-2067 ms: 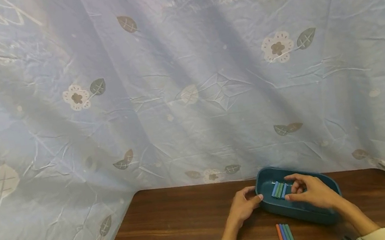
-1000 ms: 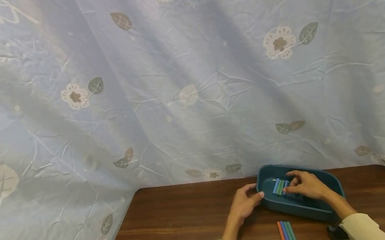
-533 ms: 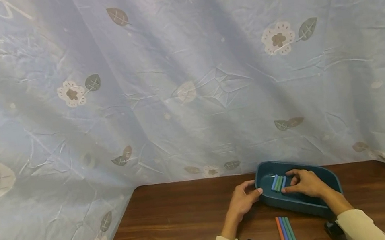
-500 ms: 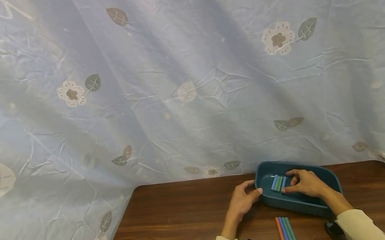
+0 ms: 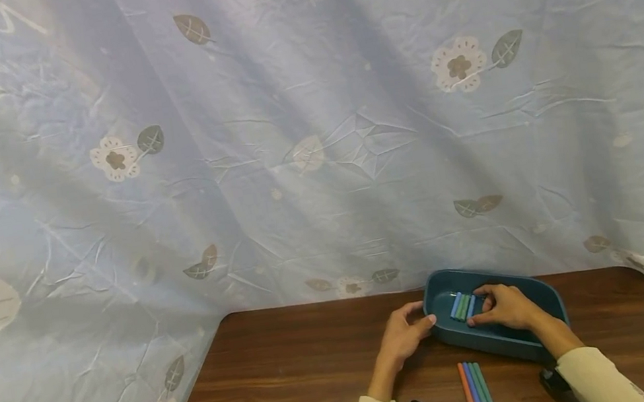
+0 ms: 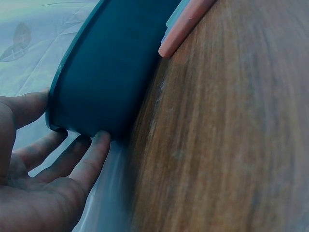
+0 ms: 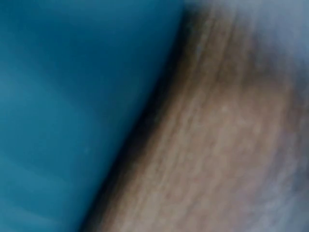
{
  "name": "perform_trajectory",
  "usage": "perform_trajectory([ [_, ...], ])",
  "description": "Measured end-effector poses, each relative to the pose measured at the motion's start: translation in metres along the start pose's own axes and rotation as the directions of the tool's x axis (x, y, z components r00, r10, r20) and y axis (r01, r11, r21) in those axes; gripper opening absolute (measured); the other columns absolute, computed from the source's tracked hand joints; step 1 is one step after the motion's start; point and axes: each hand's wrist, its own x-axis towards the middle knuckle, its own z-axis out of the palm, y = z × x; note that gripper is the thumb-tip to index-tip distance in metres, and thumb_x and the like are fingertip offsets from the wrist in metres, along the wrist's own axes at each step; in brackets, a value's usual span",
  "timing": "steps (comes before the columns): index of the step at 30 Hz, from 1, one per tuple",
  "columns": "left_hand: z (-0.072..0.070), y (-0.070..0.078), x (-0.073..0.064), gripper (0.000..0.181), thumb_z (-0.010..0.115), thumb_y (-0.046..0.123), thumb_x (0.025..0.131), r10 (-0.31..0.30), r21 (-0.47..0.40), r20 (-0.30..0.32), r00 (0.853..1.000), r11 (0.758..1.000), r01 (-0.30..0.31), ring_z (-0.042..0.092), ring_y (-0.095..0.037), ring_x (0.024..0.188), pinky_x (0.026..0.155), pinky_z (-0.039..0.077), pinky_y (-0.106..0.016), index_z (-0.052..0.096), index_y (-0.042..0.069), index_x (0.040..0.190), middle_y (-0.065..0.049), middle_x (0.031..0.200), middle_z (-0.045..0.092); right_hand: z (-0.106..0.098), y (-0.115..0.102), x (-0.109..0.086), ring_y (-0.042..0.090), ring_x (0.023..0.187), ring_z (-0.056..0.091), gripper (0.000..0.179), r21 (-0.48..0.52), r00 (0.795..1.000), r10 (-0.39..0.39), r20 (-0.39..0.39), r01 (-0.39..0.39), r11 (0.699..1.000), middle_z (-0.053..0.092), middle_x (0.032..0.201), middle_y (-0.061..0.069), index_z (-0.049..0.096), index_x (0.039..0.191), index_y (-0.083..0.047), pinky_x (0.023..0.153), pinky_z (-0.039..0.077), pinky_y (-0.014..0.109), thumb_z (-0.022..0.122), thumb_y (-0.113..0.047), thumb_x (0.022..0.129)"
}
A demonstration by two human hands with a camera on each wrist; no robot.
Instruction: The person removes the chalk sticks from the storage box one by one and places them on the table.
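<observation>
A dark teal oblong bin (image 5: pixel 493 339) stands at the back of the table. My left hand (image 5: pixel 399 337) holds its left end, thumb (image 6: pixel 31 106) at the rim and fingertips against the outer wall in the left wrist view. Inside the bin, slim blue and green sticks (image 5: pixel 462 305) lie side by side. Reaching in from the right, my right hand (image 5: pixel 507 307) pinches the rightmost blue stick (image 5: pixel 471 307) by its ends, between thumb and forefinger. The right wrist view is blurred, showing only the bin wall (image 7: pixel 72 96) and wood.
In front of the bin, several sticks lie in a row on the brown wooden table (image 5: pixel 297 381): an orange stick (image 5: pixel 466 386), a blue stick (image 5: pixel 472 385) and green sticks (image 5: pixel 483 385). A patterned curtain (image 5: pixel 312 216) hangs right behind the table.
My right thumb and forefinger have come in to the rightmost blue stick, which now lies close against the row. My left hand keeps its place on the bin. The head view has shifted slightly.
</observation>
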Motion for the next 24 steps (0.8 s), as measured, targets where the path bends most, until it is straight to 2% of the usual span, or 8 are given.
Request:
perform_trajectory([
  [5,0.0001,0.0001,-0.0007,0.05,0.075,0.015,0.102,-0.001,-0.001,-0.005,1.0,1.0,0.001,0.078,-0.03,0.111,0.092,0.067,-0.036,0.061,-0.007,0.144,-0.026,0.139,0.068,0.0004,-0.0011,-0.0005,0.015,0.073,0.057,0.088,0.006,1.0,0.0,0.004,0.0,1.0,0.066,0.084,0.001,0.058,0.14,0.015,0.063,0.047,0.026,0.095,-0.04,0.082],
  [17,-0.0001,0.0008,-0.0003,0.049,0.075,0.011,0.101,0.003,-0.021,0.0,1.0,1.0,-0.003,0.077,-0.03,0.113,0.097,0.066,-0.046,0.06,-0.01,0.143,-0.026,0.135,0.069,-0.0013,-0.0043,-0.0008,0.016,0.076,0.058,0.084,-0.013,1.0,-0.013,-0.015,0.013,1.0,0.066,0.086,0.001,0.061,0.136,0.013,0.067,0.049,0.027,0.096,-0.038,0.08],
  [24,0.0023,-0.001,0.0006,0.05,0.076,0.015,0.101,-0.011,-0.004,-0.014,1.0,1.0,0.011,0.078,-0.027,0.108,0.093,0.067,-0.037,0.062,-0.007,0.143,-0.025,0.134,0.07,-0.0032,-0.0018,-0.0025,0.015,0.079,0.059,0.084,-0.003,1.0,-0.014,-0.026,0.014,1.0,0.068,0.089,0.001,0.06,0.139,0.01,0.07,0.051,0.028,0.095,-0.041,0.081],
])
